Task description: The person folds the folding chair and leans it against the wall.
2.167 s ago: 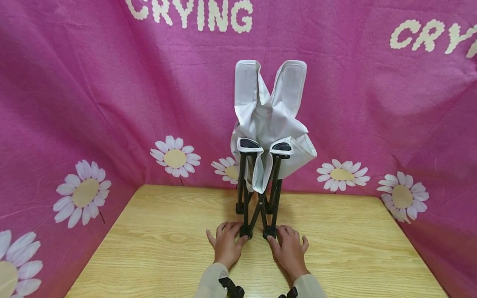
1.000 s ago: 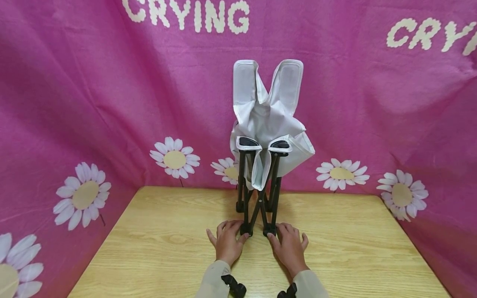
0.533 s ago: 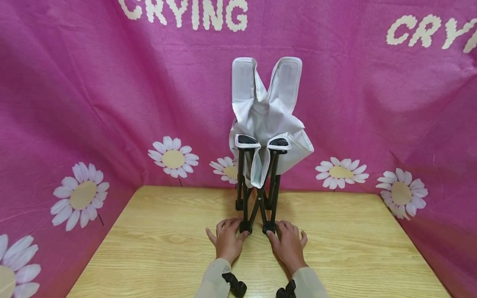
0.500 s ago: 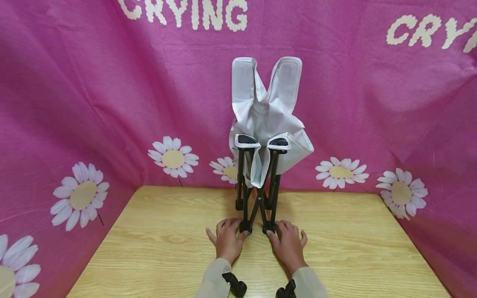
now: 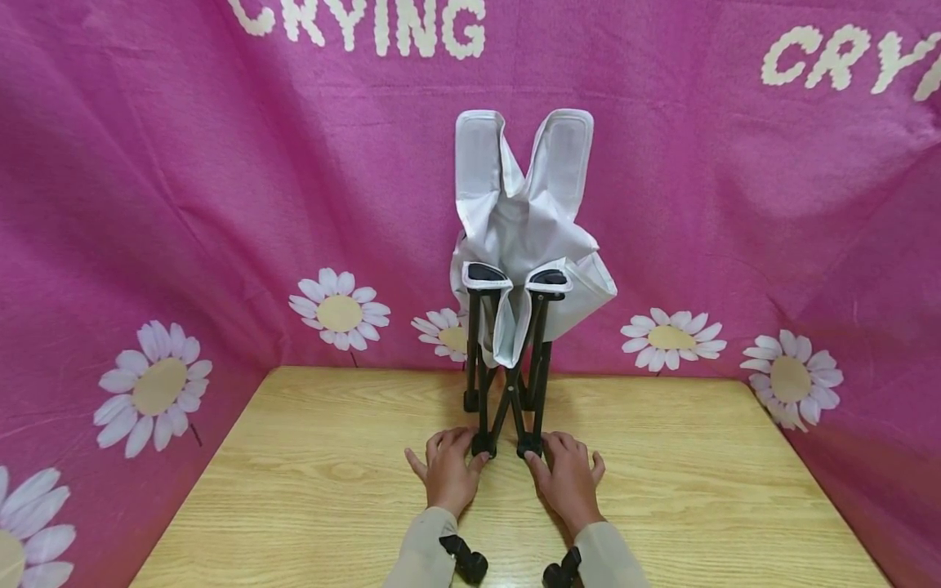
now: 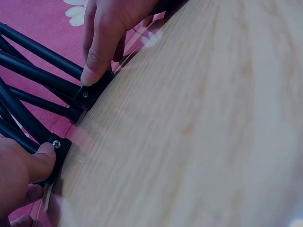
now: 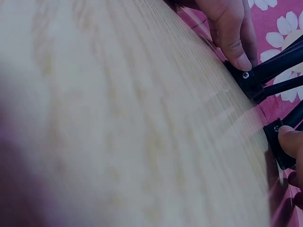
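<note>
A partly folded camp chair with a black tube frame (image 5: pixel 511 390) stands upright on the wooden table, its white fabric (image 5: pixel 525 229) creased and hanging between the legs. Two fabric flaps rise at the back like ears. My left hand (image 5: pixel 450 474) pinches the left front foot (image 5: pixel 483 445), thumb on the near side and fingers on the outer side. On the other front foot (image 5: pixel 529 445), my right hand (image 5: pixel 569 482) holds in the same way. Screws show on the black feet (image 6: pixel 57 144) in the left wrist view. Both front feet stand close together, the crossed tubes narrow.
The wooden table (image 5: pixel 323 490) has a far edge just behind the chair. A pink curtain (image 5: pixel 706 204) with white daisies and lettering surrounds it at the back and sides. Black wrist straps (image 5: pixel 463 559) sit on the beige sleeves (image 5: pixel 422 547).
The chair's feet and both hands sit slightly farther back on the table than before. The hold on the front feet and the gap between them look the same.
</note>
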`<state>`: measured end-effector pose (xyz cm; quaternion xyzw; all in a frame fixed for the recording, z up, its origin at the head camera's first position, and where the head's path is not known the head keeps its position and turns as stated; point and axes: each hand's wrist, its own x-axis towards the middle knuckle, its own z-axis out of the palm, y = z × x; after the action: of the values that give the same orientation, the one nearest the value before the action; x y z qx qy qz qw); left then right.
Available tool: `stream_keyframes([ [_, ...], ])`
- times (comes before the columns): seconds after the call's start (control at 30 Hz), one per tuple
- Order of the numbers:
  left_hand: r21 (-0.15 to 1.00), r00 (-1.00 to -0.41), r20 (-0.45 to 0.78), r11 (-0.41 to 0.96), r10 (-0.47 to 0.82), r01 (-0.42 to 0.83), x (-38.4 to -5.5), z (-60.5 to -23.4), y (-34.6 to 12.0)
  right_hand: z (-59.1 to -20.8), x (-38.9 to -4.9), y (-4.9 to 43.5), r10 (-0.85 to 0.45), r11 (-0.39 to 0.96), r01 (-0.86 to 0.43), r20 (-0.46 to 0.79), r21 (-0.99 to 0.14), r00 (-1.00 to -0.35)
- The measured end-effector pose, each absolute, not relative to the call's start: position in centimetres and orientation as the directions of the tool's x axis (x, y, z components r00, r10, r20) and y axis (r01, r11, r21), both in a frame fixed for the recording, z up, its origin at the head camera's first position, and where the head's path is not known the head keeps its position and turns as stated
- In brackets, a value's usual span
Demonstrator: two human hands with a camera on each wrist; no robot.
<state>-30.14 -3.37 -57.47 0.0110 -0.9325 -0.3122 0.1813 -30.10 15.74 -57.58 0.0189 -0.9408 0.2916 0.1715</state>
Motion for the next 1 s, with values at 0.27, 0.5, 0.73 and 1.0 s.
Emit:
stream_keyframes([
  [0.27,0.587,-0.933,0.333,0.804,-0.134,0.095,-30.36,-57.69,-3.37,-57.65,-30.28,15.77,0.063,0.822,-0.147,0.345,-0.55,-0.936],
  [0.5,0.589,-0.931,0.337,0.803,-0.138,0.094,-30.45,-57.59,-3.3,-57.67,-30.36,15.76,0.063,0.819,-0.151,0.35,-0.553,-0.935],
  [0.73,0.586,-0.933,0.329,0.806,-0.143,0.084,-30.55,-57.52,-3.28,-57.68,-30.44,15.63,0.065,0.821,-0.171,0.387,-0.544,-0.92],
  [1.0,0.59,-0.931,0.337,0.803,-0.143,0.09,-30.55,-57.62,-3.29,-57.54,-30.53,15.78,0.053,0.817,-0.15,0.331,-0.557,-0.942],
])
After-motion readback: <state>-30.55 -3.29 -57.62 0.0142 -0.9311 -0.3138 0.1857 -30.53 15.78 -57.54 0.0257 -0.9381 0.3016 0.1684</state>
